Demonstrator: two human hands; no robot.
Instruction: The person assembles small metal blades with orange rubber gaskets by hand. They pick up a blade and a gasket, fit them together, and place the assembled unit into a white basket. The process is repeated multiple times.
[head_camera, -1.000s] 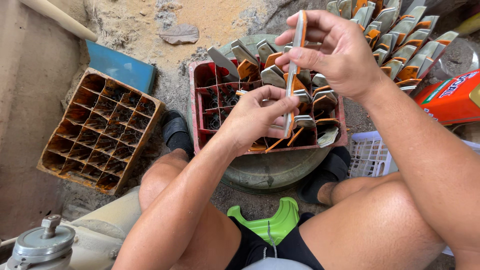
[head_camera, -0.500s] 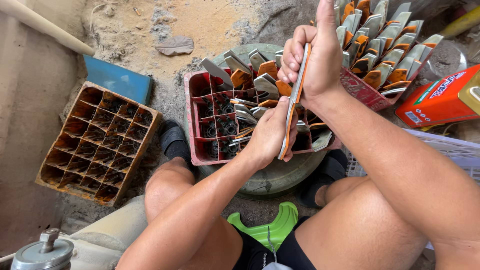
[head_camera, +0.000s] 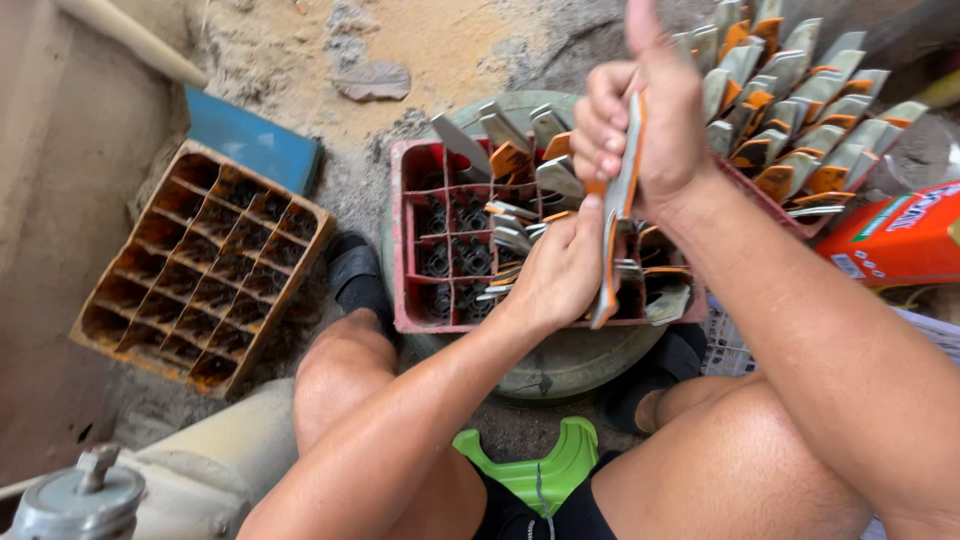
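My right hand (head_camera: 645, 130) grips the upper end of a long grey and orange blade-like piece (head_camera: 618, 215) held upright. My left hand (head_camera: 558, 270) pinches its lower part from the left. Both hands hover over a red compartment crate (head_camera: 415, 250) that stands on a round grey base (head_camera: 560, 365). The crate's right cells hold several grey and orange pieces (head_camera: 520, 160); its left cells show dark round parts.
A second red crate (head_camera: 800, 130) packed with several similar pieces stands at the upper right. An empty brown divided crate (head_camera: 205, 265) lies on the left beside a blue board (head_camera: 250, 140). An orange box (head_camera: 895, 240) is at right, a green stool (head_camera: 530, 470) between my legs.
Both hands have lifted the long piece and drawn it closer to the camera. The right hand has risen toward the top edge, and the view has shifted slightly.
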